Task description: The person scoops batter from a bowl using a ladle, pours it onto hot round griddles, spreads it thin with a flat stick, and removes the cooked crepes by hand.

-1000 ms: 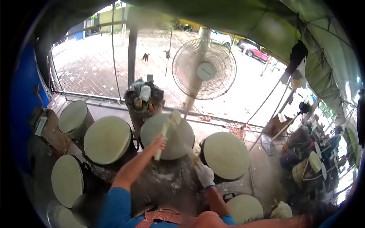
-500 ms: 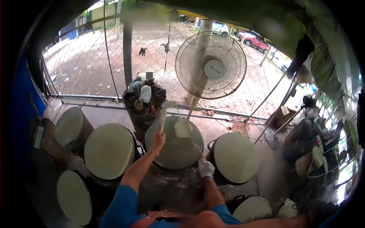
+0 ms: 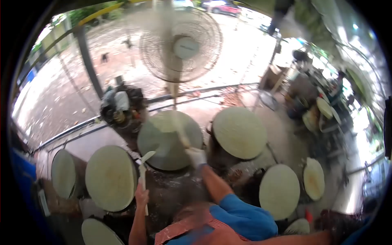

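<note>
A pale, long-handled ladle [image 3: 143, 171] is in my left hand [image 3: 141, 196], whose fingers wrap round its handle. The ladle's tilted head is near the left front rim of the central round griddle [image 3: 157, 161]. My right hand [image 3: 197, 156], in a white glove, is closed on the handle of a wooden spreader [image 3: 183, 136] at the right side of this griddle. The spreader's far end is blurred. Pale batter [image 3: 165, 123] shows as a lighter patch on the far part of the griddle.
Pale-topped round griddles stand on both sides, including a left one [image 3: 110, 178] and a right one [image 3: 240, 133]. A large fan [image 3: 181, 47] stands beyond, near a cluttered bin [image 3: 122, 104]. Another person's arm [image 3: 294, 237] crosses the bottom edge.
The view has swung right. My left hand has drawn the ladle back from over the griddle to its near left side. My right hand has moved the spreader farther over the griddle.
</note>
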Demonstrator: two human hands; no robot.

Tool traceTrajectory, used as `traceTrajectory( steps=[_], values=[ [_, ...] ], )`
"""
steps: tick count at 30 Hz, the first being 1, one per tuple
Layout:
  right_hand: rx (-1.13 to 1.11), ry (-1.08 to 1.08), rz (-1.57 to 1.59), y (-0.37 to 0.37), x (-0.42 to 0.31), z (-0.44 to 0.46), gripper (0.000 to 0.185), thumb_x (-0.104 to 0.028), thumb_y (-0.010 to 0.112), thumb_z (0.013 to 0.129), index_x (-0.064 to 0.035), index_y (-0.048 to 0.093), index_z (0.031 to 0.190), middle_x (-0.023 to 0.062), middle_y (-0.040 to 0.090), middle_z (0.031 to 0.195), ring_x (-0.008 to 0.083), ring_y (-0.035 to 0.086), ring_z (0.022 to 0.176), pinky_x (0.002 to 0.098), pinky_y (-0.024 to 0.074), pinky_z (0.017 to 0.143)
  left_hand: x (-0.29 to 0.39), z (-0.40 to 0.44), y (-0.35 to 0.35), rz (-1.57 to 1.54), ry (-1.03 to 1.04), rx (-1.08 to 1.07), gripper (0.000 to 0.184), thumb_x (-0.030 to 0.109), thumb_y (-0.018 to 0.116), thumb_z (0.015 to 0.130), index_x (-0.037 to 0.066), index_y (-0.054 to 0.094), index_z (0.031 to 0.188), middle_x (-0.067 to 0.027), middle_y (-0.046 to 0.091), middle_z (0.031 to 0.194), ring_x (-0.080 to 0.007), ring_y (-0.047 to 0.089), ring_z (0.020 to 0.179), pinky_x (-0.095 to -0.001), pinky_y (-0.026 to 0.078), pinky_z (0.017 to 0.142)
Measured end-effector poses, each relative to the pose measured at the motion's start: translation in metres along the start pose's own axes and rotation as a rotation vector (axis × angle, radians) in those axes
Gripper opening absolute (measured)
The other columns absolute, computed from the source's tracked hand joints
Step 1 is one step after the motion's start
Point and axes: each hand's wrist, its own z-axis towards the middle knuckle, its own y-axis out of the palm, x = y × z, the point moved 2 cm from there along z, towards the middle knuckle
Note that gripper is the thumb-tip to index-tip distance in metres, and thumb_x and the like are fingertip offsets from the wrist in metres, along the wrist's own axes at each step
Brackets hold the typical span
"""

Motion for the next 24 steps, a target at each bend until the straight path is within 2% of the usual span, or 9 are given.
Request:
traceTrajectory(
  steps=[1,3,6,8,12,14,17,19,24],
  values=[
    [-0.037,-0.142,-0.089,0.018,-0.038,-0.016,0.028,-0.023,0.062,0.077,-0.0025,0.068,0.095,0.0099,0.068,0.083,0.0146,0.061,0.074,0.029,0.0473,0.069,0.04,-0.006,0.004,-0.068,-0.14,-0.031,0.071,-0.005,0.044,0.07,0.006,0.032,0.14,-0.0122,0.05,0.125,-0.0172,0.055,0.083,-0.0265,0.044,0.067],
    [-0.151,0.104,-0.002,0.014,-0.077,-0.019,0.036,-0.027,0.064,0.076,-0.0009,0.066,0.099,0.0115,0.069,0.087,0.0174,0.064,0.08,0.0298,0.0481,0.076,0.077,-0.019,0.011,-0.09,-0.286,-0.036,0.072,-0.006,0.043,0.071,0.01,0.032,0.14,-0.0088,0.055,0.109,-0.0116,0.049,0.059,-0.0245,0.041,0.049],
    [-0.139,0.085,0.053,-0.058,-0.084,-0.019,0.032,-0.023,0.06,0.079,-0.0021,0.066,0.102,0.0085,0.069,0.088,0.0136,0.065,0.082,0.0258,0.0493,0.074,0.084,-0.027,0.004,0.033,-0.249,0.017,0.072,-0.006,0.043,0.073,0.016,0.033,0.14,-0.0032,0.054,0.071,-0.0094,0.041,0.043,-0.0249,0.036,0.038],
    [-0.077,0.088,0.571,-0.06,-0.041,-0.014,0.026,-0.015,0.06,0.08,-0.0011,0.067,0.101,0.0094,0.068,0.087,0.0134,0.064,0.075,0.0245,0.0493,0.065,0.112,-0.032,0.011,0.121,-0.249,0.047,0.07,-0.004,0.043,0.073,0.015,0.033,0.14,-0.0054,0.054,0.066,-0.0103,0.044,0.043,-0.0256,0.036,0.038],
    [-0.261,0.348,0.386,0.004,-0.047,-0.028,0.024,-0.015,0.067,0.078,-0.0015,0.069,0.097,0.0042,0.067,0.082,0.011,0.056,0.067,0.022,0.0441,0.062,0.108,-0.042,0.027,0.087,-0.269,0.096,0.069,-0.002,0.045,0.073,0.014,0.034,0.139,-0.0062,0.056,0.07,-0.0109,0.046,0.043,-0.0262,0.038,0.038],
    [-0.41,0.096,0.345,-0.017,-0.036,-0.003,0.033,-0.016,0.07,0.076,0.0005,0.066,0.104,0.004,0.066,0.083,0.009,0.055,0.077,0.0263,0.043,0.066,0.078,-0.041,0.024,0.076,-0.226,0.149,0.068,-0.001,0.046,0.073,0.013,0.034,0.139,-0.0068,0.059,0.077,-0.0108,0.045,0.041,-0.0264,0.037,0.037],
    [-0.409,0.457,0.291,-0.088,-0.038,0.032,0.029,-0.016,0.065,0.08,-0.0024,0.065,0.106,0.0106,0.066,0.079,0.0141,0.059,0.054,0.0214,0.0438,0.046,0.065,-0.046,0.024,0.221,-0.361,0.151,0.069,0.002,0.051,0.073,0.008,0.034,0.139,-0.016,0.051,0.127,-0.0217,0.057,0.09,-0.0291,0.046,0.075],
    [-0.299,0.445,0.612,-0.064,-0.059,0.035,0.03,-0.02,0.066,0.081,-0.0067,0.065,0.107,0.0042,0.059,0.063,0.0107,0.05,0.045,0.0232,0.034,0.036,0.061,-0.05,0.031,0.203,-0.288,0.176,0.069,0.003,0.053,0.073,0.005,0.033,0.138,-0.0158,0.046,0.132,-0.0195,0.051,0.108,-0.0266,0.042,0.085],
    [-0.638,0.478,0.265,-0.06,-0.054,0.021,0.024,-0.026,0.066,0.081,-0.0088,0.067,0.098,0.0025,0.053,0.053,0.0113,0.043,0.036,0.025,0.0288,0.032,0.061,-0.06,0.051,0.217,-0.205,0.269,0.069,0.001,0.055,0.072,0.004,0.034,0.137,-0.0152,0.045,0.135,-0.0202,0.05,0.118,-0.0255,0.04,0.09]
  ],
)
